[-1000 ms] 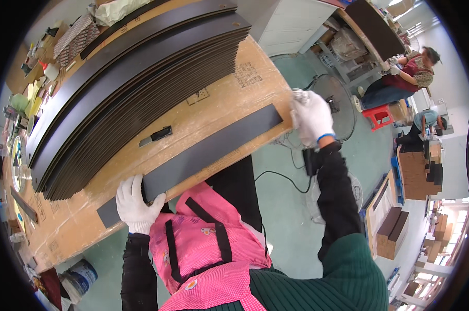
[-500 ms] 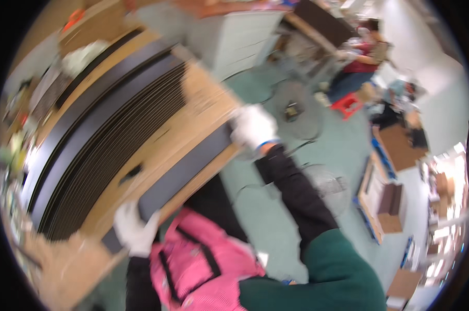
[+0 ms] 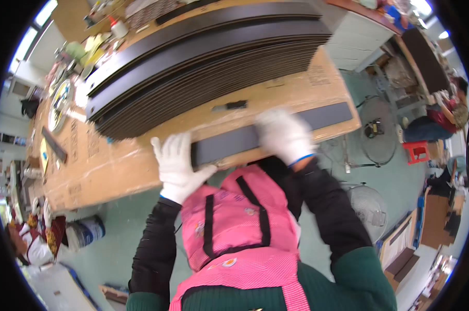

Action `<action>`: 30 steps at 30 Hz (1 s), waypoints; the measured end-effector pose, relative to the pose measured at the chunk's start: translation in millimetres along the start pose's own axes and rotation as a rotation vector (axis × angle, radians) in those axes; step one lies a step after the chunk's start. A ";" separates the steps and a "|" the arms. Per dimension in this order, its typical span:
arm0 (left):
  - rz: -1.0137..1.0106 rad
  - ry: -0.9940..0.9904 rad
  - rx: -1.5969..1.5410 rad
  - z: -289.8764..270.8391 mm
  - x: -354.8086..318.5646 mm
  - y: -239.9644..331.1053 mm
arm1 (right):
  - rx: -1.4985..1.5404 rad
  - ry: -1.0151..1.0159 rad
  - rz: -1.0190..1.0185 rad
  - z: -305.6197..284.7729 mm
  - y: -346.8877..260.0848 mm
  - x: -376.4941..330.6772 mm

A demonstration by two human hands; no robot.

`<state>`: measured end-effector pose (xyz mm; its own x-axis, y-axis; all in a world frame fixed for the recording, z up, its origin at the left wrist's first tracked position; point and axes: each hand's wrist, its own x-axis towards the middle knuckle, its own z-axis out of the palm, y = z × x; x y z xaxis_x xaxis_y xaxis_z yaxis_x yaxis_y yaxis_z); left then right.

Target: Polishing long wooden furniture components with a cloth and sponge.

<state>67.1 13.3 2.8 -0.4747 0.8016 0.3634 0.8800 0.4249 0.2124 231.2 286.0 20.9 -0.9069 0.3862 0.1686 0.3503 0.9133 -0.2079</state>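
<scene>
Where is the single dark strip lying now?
The dark strip lies along the near edge of the cardboard-covered table, under both gloved hands, in front of the stack of dark sheets.

Cardboard-topped table (image 3: 105,166): fanned black strip stack (image 3: 203,57), single black strip (image 3: 276,132).

We reach forward with both arms, each in a black sleeve that comes up from the lower edge past our pink apron. Our left hand (image 3: 179,167), in a white knit glove, lies flat and palm down, fingers stretched forward and slightly spread, thumb pointing out to the right. Our right hand (image 3: 285,136), gloved the same with a blue band at the cuff, is blurred; it lies palm down with the fingers curled over, knuckles up. The two hands sit close together, just apart, left a little nearer our body.
</scene>
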 end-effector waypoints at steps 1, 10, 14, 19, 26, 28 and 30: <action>-0.028 0.011 0.018 -14.4 -12.3 -27.1 | -0.089 -0.012 0.201 -9.6 28.7 -5.8; -0.094 -0.140 -0.057 -21.8 -55.6 -140.4 | -0.079 -0.008 -0.035 66.2 -112.8 11.2; -0.058 -0.120 -0.089 -22.5 -51.2 -140.5 | 0.190 0.097 -0.296 101.9 -239.9 28.0; -0.002 -0.129 -0.030 -26.3 -51.2 -140.2 | 0.402 -0.505 -0.341 42.9 -184.5 27.2; -0.061 -0.111 -0.115 -24.9 -50.8 -136.4 | -0.263 -0.133 0.405 21.9 -69.7 11.8; -0.050 -0.115 -0.096 -25.7 -50.6 -135.8 | -0.171 -0.053 0.004 54.2 -121.4 18.7; -0.064 -0.121 -0.103 -25.3 -50.1 -135.4 | 0.030 -0.017 -0.283 73.9 -180.2 28.5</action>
<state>-28.6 -95.1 -21.2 -0.5187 0.8218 0.2359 0.8390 0.4361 0.3254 125.0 122.8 -8.0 -0.9714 0.1142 0.2082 0.0760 0.9801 -0.1832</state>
